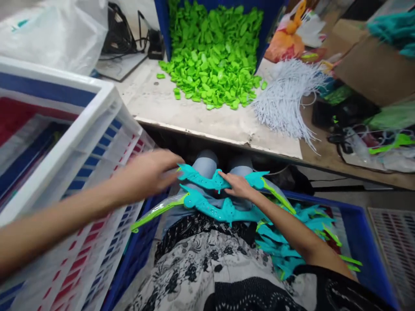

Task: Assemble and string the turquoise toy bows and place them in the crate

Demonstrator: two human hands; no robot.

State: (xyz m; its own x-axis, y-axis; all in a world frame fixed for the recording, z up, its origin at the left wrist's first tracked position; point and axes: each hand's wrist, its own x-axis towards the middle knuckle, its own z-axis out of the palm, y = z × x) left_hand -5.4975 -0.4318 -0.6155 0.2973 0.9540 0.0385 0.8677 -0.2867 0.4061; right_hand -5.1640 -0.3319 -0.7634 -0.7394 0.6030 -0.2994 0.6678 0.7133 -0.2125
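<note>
A turquoise plastic piece shaped like a toy bow point(207, 180) lies across my lap, with a lime-green limb point(279, 195) on its right end only. My right hand point(239, 185) is closed around it, right of its middle. At its bare left end is my left hand point(158, 170), blurred by motion, its fingers stretched out; whether they touch the piece is unclear. Closer to my body rests a second turquoise toy bow point(210, 209), a green limb point(160, 210) fixed on its left end. My right forearm hides part of its right side.
Small green plastic parts point(215, 77) spill from a tipped blue bin onto the table point(194, 116). A bundle of white ties point(287, 97) lies to their right. A white crate point(106, 125) stands at left. Beside my right arm, a blue crate point(359, 229) holds more turquoise pieces.
</note>
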